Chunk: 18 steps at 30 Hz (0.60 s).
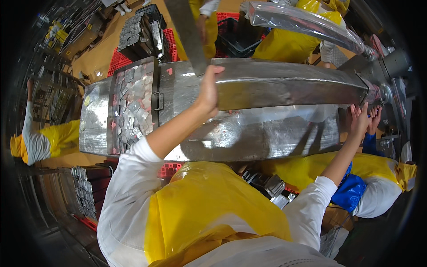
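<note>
Metal box (289, 86), long and shiny, touches the left hand (209, 91)

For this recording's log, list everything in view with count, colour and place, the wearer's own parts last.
Flat metal worktable: one, silver, centre
Long rectangular metal box-section: one, silver-grey, above worktable
Flat pieces: many, silver and pink, worktable's left
Flat metal bar: one, grey, top centre
Clear plastic-covered long piece: one, transparent, upper right
Stacked metal boxes: many, grey, upper left, lower left
Perforated plastic panels: several, red, around worktable
Aproned co-workers: at least four, yellow-white, left, right, top
Apron: one, yellow, lower centre
Hands: two, bare; left at box-section's left end, right near its right end
</note>
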{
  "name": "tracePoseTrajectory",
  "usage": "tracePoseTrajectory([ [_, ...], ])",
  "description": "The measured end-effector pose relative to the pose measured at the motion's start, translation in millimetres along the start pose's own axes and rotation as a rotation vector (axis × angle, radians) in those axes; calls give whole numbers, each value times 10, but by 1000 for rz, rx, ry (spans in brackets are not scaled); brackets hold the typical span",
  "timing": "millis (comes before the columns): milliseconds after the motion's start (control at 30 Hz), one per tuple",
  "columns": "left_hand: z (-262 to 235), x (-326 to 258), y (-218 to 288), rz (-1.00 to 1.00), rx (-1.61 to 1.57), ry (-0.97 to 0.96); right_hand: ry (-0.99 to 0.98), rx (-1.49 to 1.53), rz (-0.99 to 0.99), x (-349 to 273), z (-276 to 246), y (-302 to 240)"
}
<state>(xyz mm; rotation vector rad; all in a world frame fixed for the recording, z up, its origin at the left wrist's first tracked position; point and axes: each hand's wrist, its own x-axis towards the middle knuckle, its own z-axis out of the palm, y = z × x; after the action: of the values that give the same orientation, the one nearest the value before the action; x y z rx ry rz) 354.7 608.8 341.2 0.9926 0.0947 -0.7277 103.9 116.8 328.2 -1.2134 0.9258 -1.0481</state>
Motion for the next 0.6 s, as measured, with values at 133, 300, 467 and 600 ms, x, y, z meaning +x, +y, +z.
tracePoseTrajectory([
  [133,-495,-177,277,53,62,109,90,84,96,-133,231,61],
  [300,-1348,-279,551,69,37,187,-501,281,380,-399,401,180],
  [467,-1913,-613,931,141,68,302,-689,634,432,-1186,1090,250],
  [600,-2435,-841,1223,192,97,395,-663,740,355,-1824,1592,285],
])
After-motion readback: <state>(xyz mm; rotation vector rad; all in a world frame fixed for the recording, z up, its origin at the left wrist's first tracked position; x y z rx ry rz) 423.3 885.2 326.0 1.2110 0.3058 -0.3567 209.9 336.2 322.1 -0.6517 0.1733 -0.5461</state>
